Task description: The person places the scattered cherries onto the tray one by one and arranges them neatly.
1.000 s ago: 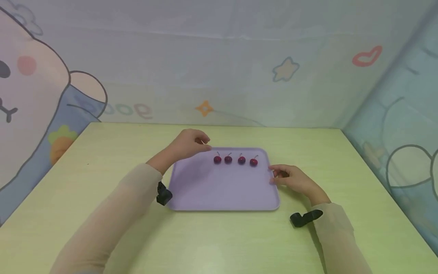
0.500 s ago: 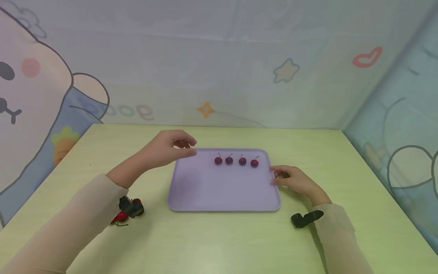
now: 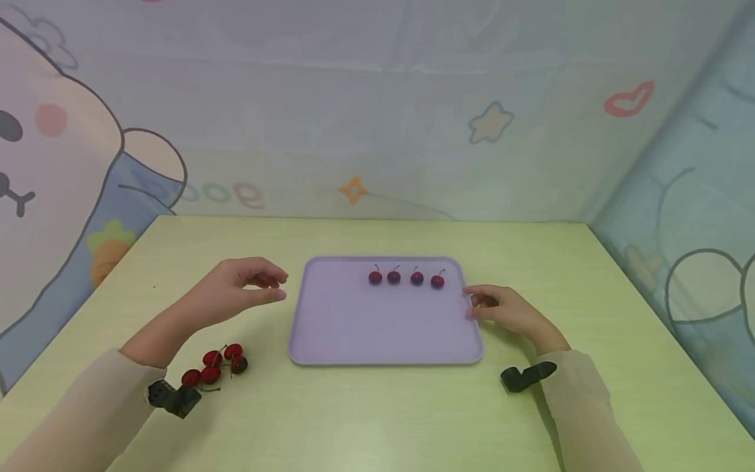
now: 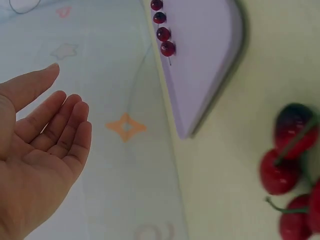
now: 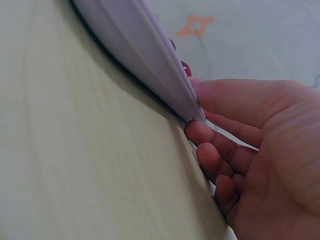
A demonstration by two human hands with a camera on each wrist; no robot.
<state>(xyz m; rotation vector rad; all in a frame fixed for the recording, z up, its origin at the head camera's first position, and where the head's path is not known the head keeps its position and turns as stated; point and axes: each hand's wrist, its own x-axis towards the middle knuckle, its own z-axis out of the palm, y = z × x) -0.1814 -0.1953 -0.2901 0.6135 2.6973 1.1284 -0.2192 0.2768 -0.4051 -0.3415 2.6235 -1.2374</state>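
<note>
My left hand hovers over the table to the left of the lilac tray, fingers loosely bent and thumb apart. Nothing is in its grasp; the left wrist view shows the bare palm. Below it, near the wrist, lies a loose pile of several red cherries with green stems. Several dark red cherries form a row along the tray's far side, stems pointing away. My right hand holds the tray's right rim; in the right wrist view, thumb and fingers meet at that edge.
The pale yellow-green table extends around the tray on all sides. A printed cloth backdrop rises behind its far edge and along both sides. Small black cameras are strapped to the sleeves.
My left hand has moved from above the tray's far left corner leftward and nearer, off the tray. The cherry pile has come into view from behind the sleeve. My right hand stays put.
</note>
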